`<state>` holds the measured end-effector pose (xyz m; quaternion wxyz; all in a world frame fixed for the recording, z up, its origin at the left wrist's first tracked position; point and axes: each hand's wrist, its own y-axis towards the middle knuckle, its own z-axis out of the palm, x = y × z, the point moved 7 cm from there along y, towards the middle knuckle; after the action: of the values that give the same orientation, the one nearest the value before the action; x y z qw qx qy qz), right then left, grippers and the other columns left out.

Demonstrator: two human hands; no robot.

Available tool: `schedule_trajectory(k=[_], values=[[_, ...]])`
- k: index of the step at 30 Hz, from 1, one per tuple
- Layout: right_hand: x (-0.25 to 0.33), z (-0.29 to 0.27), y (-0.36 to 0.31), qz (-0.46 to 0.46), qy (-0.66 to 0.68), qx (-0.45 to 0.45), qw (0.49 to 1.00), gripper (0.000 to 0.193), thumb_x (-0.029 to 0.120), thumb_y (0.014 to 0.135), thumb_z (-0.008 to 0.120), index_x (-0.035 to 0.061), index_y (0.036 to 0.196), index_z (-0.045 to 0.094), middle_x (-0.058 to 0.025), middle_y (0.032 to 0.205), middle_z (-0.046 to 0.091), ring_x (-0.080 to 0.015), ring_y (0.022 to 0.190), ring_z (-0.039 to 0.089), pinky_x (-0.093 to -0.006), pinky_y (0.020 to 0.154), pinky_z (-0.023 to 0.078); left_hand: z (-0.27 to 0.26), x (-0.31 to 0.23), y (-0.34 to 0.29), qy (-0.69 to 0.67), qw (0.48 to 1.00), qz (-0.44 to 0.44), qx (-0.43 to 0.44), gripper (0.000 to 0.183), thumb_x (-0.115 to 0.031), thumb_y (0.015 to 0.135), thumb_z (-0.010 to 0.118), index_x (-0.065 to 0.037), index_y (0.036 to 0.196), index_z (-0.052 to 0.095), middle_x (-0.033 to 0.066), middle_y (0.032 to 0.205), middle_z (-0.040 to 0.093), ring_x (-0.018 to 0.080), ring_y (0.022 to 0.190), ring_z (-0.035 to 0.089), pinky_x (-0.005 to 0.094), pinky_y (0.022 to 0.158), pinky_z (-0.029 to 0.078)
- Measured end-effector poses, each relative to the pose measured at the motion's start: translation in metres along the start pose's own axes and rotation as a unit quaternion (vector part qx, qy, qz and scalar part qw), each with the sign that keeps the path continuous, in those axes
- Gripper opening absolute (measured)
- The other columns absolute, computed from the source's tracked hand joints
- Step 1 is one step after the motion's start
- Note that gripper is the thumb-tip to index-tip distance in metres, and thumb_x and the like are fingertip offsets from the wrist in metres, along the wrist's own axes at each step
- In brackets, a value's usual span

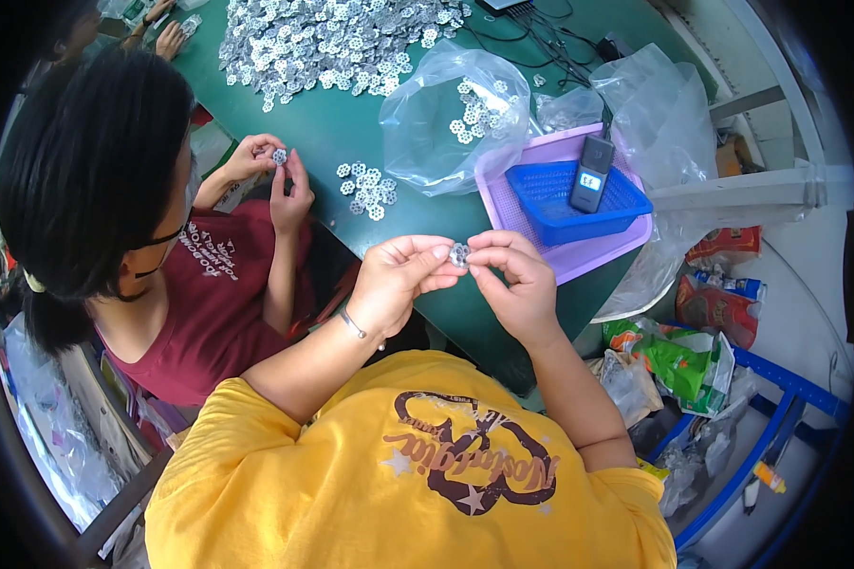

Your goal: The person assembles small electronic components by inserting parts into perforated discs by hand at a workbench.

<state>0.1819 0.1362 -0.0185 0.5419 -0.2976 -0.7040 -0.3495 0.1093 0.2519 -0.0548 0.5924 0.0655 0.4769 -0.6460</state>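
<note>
Between my two hands, just over the table's near edge, is a small grey flower-shaped metal piece with round holes (458,254). My left hand (400,275) pinches its left side between thumb and fingers. From the right, my right hand (515,283) grips the same piece with thumb and fingertips. A small group of similar pieces (367,190) lies on the green table beyond my left hand. Farther off, a clear plastic bag (416,142) lies open with several such pieces (476,116) in it.
A large heap of the pieces (323,47) covers the table's far side. At right, a blue basket (541,228) holding a dark handheld device (592,175) sits on a pink tray (496,194). Black cables (550,47) lie behind. At left, a co-worker's hands (273,180) hold another piece.
</note>
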Motion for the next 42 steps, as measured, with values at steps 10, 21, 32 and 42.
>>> schedule_trajectory(k=[10,21,32,42], values=[[-0.012,0.003,-0.002,0.103,0.193,-0.009,0.976,0.019,-0.01,0.074,0.052,-0.0031,0.091,0.054,-0.007,0.094,0.055,-0.0122,0.083,0.055,-0.0217,0.073,0.045,0.005,-0.006,-0.001,0.018,0.999,0.029,0.004,0.015,-0.003,0.082,0.053,0.006,0.093,0.056,0.0147,0.088,0.061,0.019,0.078,0.061,0.0262,0.071,0.052],[-0.033,0.008,-0.01,0.178,0.179,-0.013,0.967,0.016,-0.009,0.075,0.053,-0.0017,0.09,0.05,-0.0056,0.085,0.056,-0.0095,0.077,0.056,-0.0207,0.069,0.045,-0.015,0.002,0.008,0.09,0.994,0.047,-0.037,0.014,0.002,0.079,0.055,0.004,0.092,0.055,0.0124,0.084,0.061,0.016,0.074,0.061,0.0231,0.064,0.051],[-0.057,0.002,-0.044,0.267,0.124,-0.025,0.955,0.008,-0.003,0.078,0.054,-0.0015,0.085,0.053,-0.0033,0.078,0.056,-0.0069,0.07,0.053,-0.0176,0.063,0.043,-0.146,0.033,0.072,-0.096,0.93,0.016,-0.356,0.019,0.001,0.082,0.048,0.002,0.101,0.049,0.008,0.084,0.055,0.0136,0.069,0.057,0.0201,0.059,0.05],[-0.065,-0.016,-0.065,0.289,0.089,-0.043,0.952,0.009,-0.002,0.078,0.053,-0.002,0.086,0.054,-0.0041,0.078,0.057,-0.0076,0.069,0.053,-0.0188,0.064,0.044,-0.137,0.079,0.083,-0.211,0.914,-0.09,-0.334,0.021,0.004,0.082,0.034,0.006,0.102,0.038,0.0208,0.096,0.052,0.0286,0.085,0.057,0.0343,0.075,0.051]])
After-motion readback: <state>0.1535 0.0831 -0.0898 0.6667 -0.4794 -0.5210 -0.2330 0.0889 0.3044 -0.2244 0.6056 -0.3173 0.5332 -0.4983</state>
